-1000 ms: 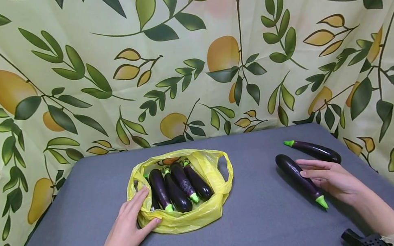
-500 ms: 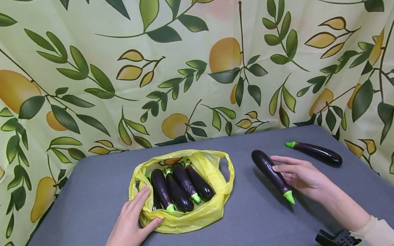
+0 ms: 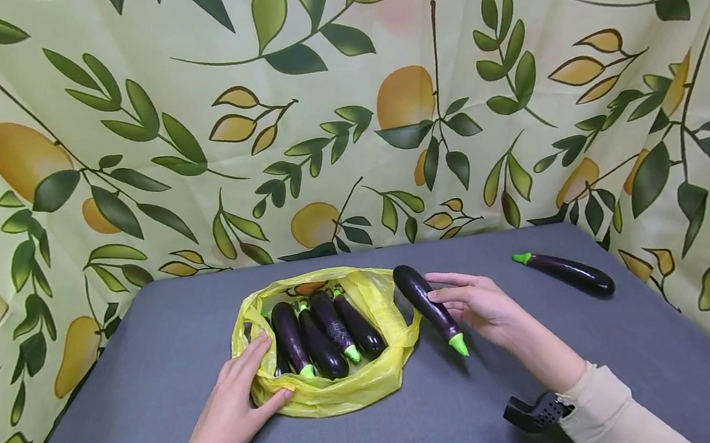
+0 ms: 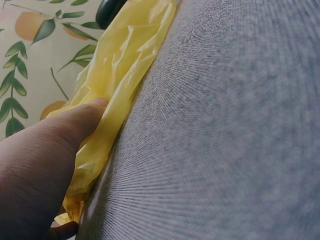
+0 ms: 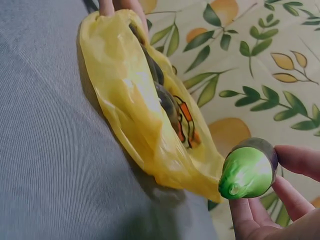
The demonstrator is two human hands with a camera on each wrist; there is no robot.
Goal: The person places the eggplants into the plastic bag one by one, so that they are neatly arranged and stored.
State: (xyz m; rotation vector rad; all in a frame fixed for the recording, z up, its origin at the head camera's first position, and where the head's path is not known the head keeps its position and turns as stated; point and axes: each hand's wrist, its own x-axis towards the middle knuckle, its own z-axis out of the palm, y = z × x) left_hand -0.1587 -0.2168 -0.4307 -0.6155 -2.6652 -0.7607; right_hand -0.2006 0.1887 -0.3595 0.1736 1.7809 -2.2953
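Observation:
A yellow plastic bag (image 3: pixel 356 395) lies on the table with its mouth open, and several dark purple eggplants (image 3: pixel 320 348) with green tips show inside. My left hand (image 3: pixel 228 407) holds the bag's left side, its fingers over the rim and the thumb on the front wall. In the left wrist view the thumb rests against the yellow film. Beside the bag's right handle, my right hand (image 3: pixel 481 306) grips another eggplant (image 3: pixel 424 298) between thumb and fingers. Its green end (image 5: pixel 247 172) faces the right wrist camera.
One more eggplant (image 3: pixel 568 274) lies on the grey-blue table (image 3: pixel 473 421) at the back right. A cloth (image 3: pixel 341 105) printed with fruit and leaves hangs behind and at the sides. A black device (image 3: pixel 538 412) is on the right wrist, by a light sleeve.
My right hand has carried the eggplant leftward from near the other loose one to the bag's right edge. The left hand stays at the bag.

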